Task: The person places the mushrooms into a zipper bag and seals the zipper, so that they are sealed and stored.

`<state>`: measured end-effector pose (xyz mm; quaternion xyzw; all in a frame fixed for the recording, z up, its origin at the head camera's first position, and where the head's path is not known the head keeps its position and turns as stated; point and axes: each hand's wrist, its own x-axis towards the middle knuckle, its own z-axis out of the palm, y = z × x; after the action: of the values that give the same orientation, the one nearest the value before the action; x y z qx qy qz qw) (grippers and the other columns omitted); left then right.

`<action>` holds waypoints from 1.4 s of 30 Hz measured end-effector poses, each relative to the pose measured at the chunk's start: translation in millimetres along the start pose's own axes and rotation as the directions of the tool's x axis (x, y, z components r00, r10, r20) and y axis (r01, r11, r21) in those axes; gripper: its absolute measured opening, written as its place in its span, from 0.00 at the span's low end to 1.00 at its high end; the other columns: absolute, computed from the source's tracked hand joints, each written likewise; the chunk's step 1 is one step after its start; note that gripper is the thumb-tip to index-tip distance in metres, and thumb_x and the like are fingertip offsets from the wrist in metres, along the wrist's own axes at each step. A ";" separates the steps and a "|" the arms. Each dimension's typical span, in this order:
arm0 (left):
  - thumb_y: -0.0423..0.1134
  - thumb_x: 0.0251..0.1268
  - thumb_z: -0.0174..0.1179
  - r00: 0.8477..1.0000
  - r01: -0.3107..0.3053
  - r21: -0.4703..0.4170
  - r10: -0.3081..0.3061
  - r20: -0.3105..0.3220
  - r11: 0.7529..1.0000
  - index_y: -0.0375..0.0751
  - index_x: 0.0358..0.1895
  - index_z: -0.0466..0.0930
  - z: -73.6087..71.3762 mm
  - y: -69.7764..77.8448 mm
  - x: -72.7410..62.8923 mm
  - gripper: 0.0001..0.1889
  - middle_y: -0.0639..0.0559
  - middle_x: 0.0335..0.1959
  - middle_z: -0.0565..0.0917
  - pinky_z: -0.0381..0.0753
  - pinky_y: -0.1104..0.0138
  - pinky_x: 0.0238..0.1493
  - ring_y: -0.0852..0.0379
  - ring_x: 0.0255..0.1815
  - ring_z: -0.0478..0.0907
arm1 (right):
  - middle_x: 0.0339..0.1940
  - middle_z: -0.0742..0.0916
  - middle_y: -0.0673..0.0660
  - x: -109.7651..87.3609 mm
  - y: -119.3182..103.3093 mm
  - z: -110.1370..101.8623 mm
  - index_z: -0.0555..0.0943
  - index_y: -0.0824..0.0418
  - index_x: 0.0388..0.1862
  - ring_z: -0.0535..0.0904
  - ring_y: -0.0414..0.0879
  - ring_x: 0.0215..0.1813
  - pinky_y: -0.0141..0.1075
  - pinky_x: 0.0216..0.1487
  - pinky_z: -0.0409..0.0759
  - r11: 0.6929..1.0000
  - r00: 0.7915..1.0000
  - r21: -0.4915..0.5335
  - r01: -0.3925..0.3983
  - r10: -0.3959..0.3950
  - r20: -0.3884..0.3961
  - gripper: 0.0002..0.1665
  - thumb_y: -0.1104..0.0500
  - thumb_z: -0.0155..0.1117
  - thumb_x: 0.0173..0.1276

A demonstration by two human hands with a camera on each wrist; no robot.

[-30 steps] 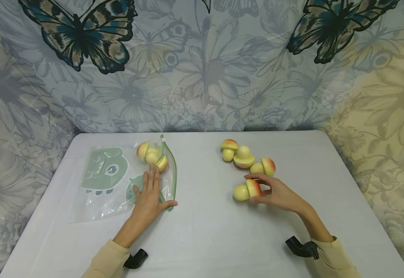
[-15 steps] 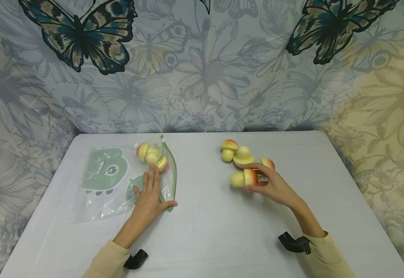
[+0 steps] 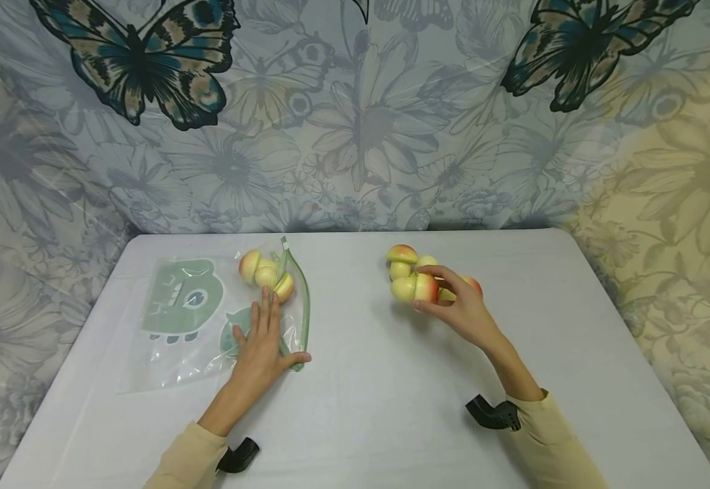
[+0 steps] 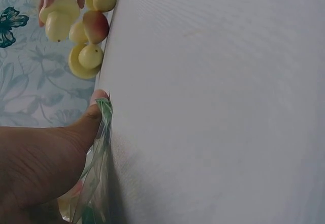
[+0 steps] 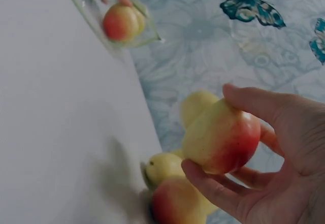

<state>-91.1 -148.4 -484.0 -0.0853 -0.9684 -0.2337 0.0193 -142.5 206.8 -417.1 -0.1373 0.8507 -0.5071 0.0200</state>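
In the head view my right hand point(image 3: 461, 312) pinches a toy mushroom point(image 3: 413, 288) by its red-and-yellow cap, thumb on one side and fingers on the other. Its yellow stem points left, as the right wrist view shows the cap point(image 5: 223, 137) between thumb and fingertips. The held mushroom overlaps a group of similar ones: one standing upright point(image 3: 402, 256), and two others partly hidden behind it and the hand. My left hand point(image 3: 260, 353) rests with spread fingers on a clear zip bag point(image 3: 165, 372) with green print. Toy mushrooms point(image 3: 266, 274) lie inside near its green-edged opening.
The white table point(image 3: 355, 421) runs back to a wall hung with flowered cloth point(image 3: 367, 156) and butterfly figures point(image 3: 138, 58). Black camera mounts point(image 3: 239, 455) stick out from both wrists beside the beige sleeves.
My right hand has carried the mushroom away from me and to the left, up to the group at the back. The left hand and the bag stay put.
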 end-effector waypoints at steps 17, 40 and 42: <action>0.59 0.42 0.74 1.000 0.017 -0.009 -0.017 0.022 1.000 0.30 0.77 0.35 -0.7 2.5 3.4 0.69 0.42 0.79 0.27 0.40 0.22 0.58 0.30 0.77 0.36 | 0.65 0.76 0.57 43.1 -19.3 56.3 0.75 0.58 0.64 0.73 0.55 0.64 0.47 0.52 0.81 0.989 0.999 0.145 0.038 -0.039 0.004 0.32 0.61 0.74 0.60; 0.58 0.42 0.75 0.999 0.024 -0.014 -0.024 0.026 1.000 0.30 0.77 0.35 -0.3 -0.2 2.4 0.69 0.41 0.79 0.29 0.39 0.22 0.58 0.29 0.77 0.36 | 0.63 0.78 0.60 66.2 -27.1 129.8 0.77 0.60 0.63 0.74 0.57 0.63 0.43 0.49 0.83 0.977 0.990 0.162 0.136 -0.138 -0.001 0.33 0.62 0.75 0.58; 0.58 0.42 0.75 0.999 0.023 -0.010 -0.023 0.027 1.000 0.30 0.77 0.35 -0.3 -0.4 2.4 0.69 0.40 0.79 0.29 0.39 0.22 0.58 0.29 0.77 0.36 | 0.63 0.79 0.60 66.0 -28.5 132.1 0.77 0.60 0.63 0.75 0.56 0.61 0.42 0.48 0.83 0.977 0.990 0.155 0.143 -0.144 -0.005 0.33 0.62 0.76 0.58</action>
<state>-93.5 -148.5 -483.7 -0.0774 -0.9683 -0.2375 0.0032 -177.0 64.1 -449.4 -0.1980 0.7963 -0.5715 -0.0034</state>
